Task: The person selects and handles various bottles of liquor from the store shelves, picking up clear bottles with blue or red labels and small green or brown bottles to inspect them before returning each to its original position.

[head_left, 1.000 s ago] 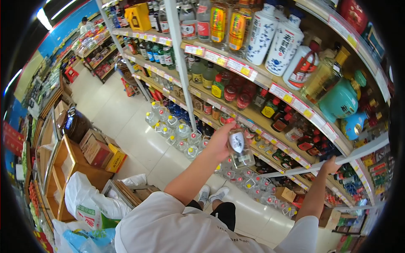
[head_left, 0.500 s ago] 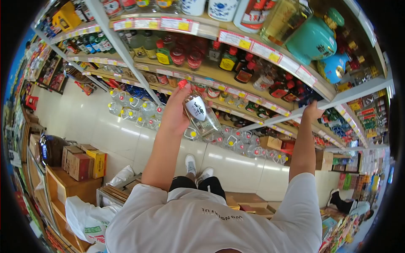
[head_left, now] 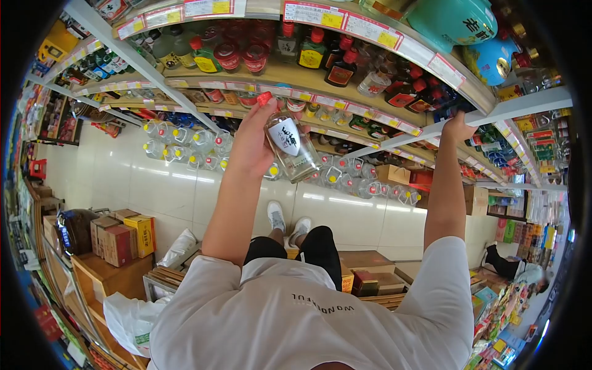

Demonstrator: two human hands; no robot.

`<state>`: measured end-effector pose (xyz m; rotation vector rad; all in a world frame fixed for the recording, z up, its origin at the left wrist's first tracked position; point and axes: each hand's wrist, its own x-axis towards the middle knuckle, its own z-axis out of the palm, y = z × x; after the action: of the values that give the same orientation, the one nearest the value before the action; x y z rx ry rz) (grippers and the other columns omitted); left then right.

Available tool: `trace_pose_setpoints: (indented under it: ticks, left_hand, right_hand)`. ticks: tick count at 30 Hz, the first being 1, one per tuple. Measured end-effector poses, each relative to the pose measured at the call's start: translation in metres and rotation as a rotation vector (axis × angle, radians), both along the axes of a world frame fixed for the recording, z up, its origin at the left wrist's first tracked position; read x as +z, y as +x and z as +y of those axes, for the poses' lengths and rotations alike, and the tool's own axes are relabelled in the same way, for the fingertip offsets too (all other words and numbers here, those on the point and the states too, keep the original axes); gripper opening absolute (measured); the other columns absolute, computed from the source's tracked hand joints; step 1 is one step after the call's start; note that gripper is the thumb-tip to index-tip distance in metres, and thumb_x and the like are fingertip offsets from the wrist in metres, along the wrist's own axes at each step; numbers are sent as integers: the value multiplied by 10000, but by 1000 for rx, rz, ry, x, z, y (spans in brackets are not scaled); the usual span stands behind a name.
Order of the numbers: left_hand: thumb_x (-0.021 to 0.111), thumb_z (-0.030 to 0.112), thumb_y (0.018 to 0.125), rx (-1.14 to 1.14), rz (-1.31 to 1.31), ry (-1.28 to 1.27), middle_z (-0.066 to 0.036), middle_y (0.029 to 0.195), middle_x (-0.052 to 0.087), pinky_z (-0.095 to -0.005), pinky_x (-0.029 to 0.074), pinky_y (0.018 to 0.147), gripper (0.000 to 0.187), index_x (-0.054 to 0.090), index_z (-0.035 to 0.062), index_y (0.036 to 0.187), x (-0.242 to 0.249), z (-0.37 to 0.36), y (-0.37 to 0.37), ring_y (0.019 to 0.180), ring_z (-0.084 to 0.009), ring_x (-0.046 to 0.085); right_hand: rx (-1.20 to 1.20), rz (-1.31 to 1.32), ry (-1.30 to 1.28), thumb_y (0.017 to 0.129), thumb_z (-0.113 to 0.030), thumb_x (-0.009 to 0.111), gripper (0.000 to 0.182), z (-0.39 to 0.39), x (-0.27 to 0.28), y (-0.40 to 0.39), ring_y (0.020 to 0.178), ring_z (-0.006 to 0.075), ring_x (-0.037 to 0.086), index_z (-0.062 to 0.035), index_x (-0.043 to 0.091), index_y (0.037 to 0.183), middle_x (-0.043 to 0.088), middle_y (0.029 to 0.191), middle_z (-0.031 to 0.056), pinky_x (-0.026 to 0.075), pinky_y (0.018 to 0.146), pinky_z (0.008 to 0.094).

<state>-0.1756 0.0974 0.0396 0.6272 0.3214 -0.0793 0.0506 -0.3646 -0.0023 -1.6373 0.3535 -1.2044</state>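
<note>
My left hand (head_left: pixel 251 145) is closed round a clear glass liquor bottle (head_left: pixel 292 148) with a red cap and a white label with black writing. The bottle is tilted, cap toward the upper left, in front of the lower shelves. My right hand (head_left: pixel 455 127) is raised at the grey shelf post (head_left: pixel 407 137) and appears curled round it, with its fingertips partly hidden. Just beside those fingers, dark bottles (head_left: pixel 445 111) stand at the end of a shelf.
Shelves of liquor bottles with a price strip (head_left: pixel 345 26) along each edge fill the front. Large clear jugs (head_left: pixel 203 140) with coloured caps line the floor. Cartons (head_left: pixel 117 243) sit on a wooden cabinet at left, near a white plastic bag (head_left: pixel 126 317). Another person (head_left: pixel 509 268) is far right.
The view has shifted, so the shelves sit higher in the picture. My left hand still holds the bottle, now slightly higher in view; my right hand stays at the post.
</note>
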Motion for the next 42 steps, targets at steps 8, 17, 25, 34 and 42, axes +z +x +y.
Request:
trace_pose_setpoints:
  ticks: [8,17,25,34,42]
  left_hand:
    - [567,233,991,56,-44,207,-166,905,671,-437,599,673,228,532,37,1102,4,-18,29,772,-290,698]
    - [618,261,979,227,-341,715,-145,987,630,-333,581,654,332,417,15,1076,-21,-2,142,810,-242,705]
    - [685,214,936,283,-469,1056,-68,987,673,-289,489,845,326,537,-11,1120,-30,27,184,932,-152,653]
    - [704,112,899,345,-596,912,-109,1082,656,-321,469,918,324,541,-23,1145,-54,3,203,1034,-180,620]
    - [719,91,866,370,-504,1024,-104,1076,642,-324,446,911,323,572,-24,1130,-69,-17,203,996,-186,578]
  right_hand:
    - [56,6,63,748,-99,689,493,1,1,-2,735,224,656,38,523,1192,653,961,159,552,596,352]
    - [147,-69,109,759,-22,650,487,-19,-15,13,679,218,645,35,489,1215,638,979,159,546,550,328]
    - [140,-65,78,756,-23,666,476,-10,-7,5,712,210,667,30,476,1188,639,981,160,530,529,305]
    - [123,-99,-23,756,-58,691,496,-29,-21,22,742,222,676,43,485,1196,654,985,152,549,591,322]
    - [196,-129,74,745,-38,690,479,-18,-14,11,816,236,678,67,494,1169,636,1027,168,588,678,343]
